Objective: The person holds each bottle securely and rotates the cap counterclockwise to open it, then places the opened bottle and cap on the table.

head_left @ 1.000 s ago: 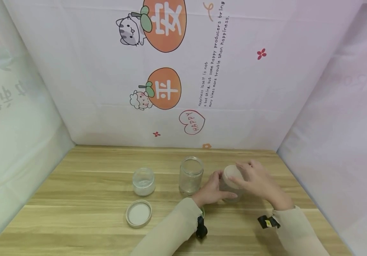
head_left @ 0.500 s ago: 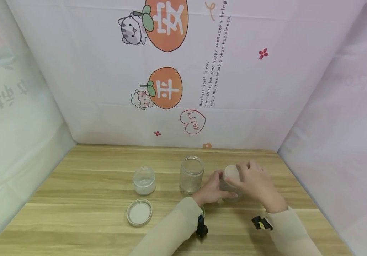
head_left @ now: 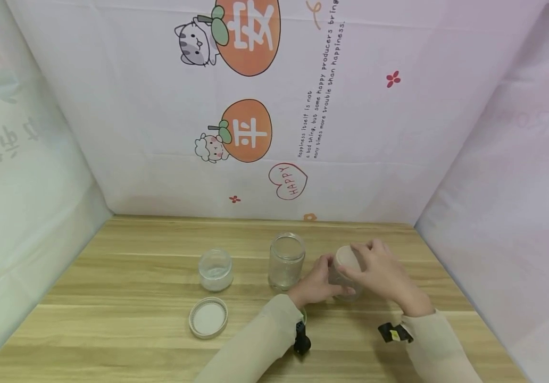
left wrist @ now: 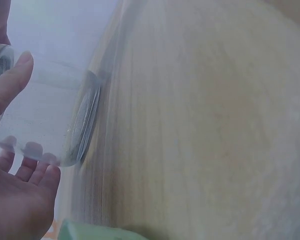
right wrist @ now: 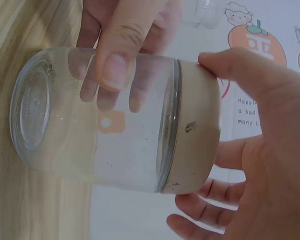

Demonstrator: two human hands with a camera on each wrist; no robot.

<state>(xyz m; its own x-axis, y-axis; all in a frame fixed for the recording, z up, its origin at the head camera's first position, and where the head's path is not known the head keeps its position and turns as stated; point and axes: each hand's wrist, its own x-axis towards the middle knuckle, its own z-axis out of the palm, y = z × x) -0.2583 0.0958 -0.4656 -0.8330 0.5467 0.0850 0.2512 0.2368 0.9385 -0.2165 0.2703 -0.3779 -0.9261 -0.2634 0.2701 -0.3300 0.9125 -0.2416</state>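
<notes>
A clear glass jar (right wrist: 135, 160) stands upright at the right of the table in the head view, with a cream lid (head_left: 347, 257) on its mouth. Round the jar's body curls my left hand (head_left: 314, 285), its thumb on the near side and the other fingers behind the glass. My right hand (head_left: 383, 277) grips the lid's edge from above, thumb on one side and fingers on the other. Through the glass in the right wrist view, the jar holds nothing visible. Small dark marks show on the lid's side.
A taller lidless glass jar (head_left: 286, 263) stands just left of my left hand. Farther left are a small lidless glass jar (head_left: 215, 271) and an upturned lid (head_left: 208, 318). A pale green object (left wrist: 100, 232) is mostly hidden beneath my left forearm.
Over the last second my right hand and wrist have shifted slightly left, still on the lid. The left hand keeps its hold on the jar; the other things stay put.
</notes>
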